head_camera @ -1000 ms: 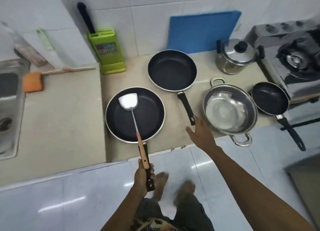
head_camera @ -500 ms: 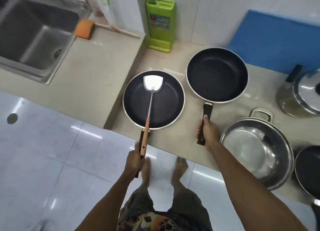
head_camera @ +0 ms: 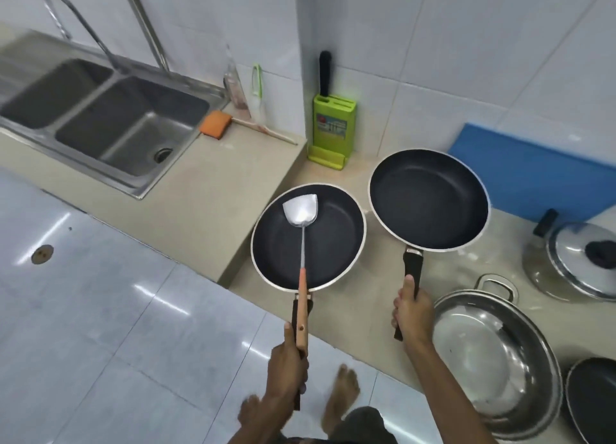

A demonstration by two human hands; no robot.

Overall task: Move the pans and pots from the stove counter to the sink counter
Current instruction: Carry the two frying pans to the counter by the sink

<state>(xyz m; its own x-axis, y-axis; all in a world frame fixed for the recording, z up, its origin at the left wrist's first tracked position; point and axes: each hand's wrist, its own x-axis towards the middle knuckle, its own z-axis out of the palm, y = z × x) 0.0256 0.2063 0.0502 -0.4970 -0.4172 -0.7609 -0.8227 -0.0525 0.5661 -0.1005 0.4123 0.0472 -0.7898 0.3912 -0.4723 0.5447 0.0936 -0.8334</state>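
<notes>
Left hand (head_camera: pixel 288 367) clamped on handles of near frying pan (head_camera: pixel 308 237) and spatula (head_camera: pixel 300 212) together; right hand (head_camera: pixel 413 313) clamped on far frying pan (head_camera: pixel 428 198). Both over stove counter (head_camera: pixel 360 317), seemingly lifted. Risk: spatula sliding off if tilted.

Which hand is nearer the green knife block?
Left. The left hand, gripping a pan handle and spatula, sits below the green knife block; the right hand is farther right.
</notes>
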